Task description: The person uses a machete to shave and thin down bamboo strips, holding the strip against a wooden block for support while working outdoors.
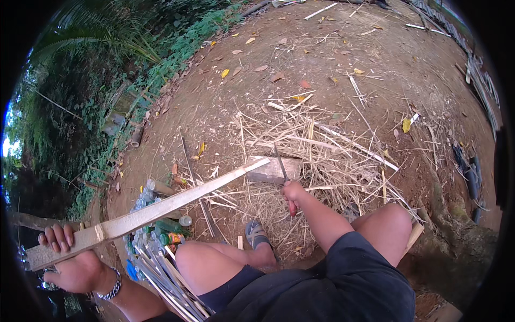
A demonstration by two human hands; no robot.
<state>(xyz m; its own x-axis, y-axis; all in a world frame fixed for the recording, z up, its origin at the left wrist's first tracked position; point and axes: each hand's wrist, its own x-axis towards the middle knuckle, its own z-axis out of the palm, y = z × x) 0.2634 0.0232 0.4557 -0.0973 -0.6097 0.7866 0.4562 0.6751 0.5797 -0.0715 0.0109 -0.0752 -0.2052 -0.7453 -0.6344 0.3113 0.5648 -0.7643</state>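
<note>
A long, pale split bamboo strip slants across the view, with a node bump near its lower end. My left hand, a chain bracelet at its wrist, is closed around that lower end at the far left. The strip's other end lies at or just above a wooden block on the ground; contact cannot be made out. My right hand grips the reddish handle of a knife. Its narrow dark blade points away from me over the block, just right of the strip's tip.
Bamboo shavings surround the block. Glass bottles and a bundle of thin strips sit by my left leg. A long dark flat piece lies left of the block. Tree roots rise at right; greenery borders the left.
</note>
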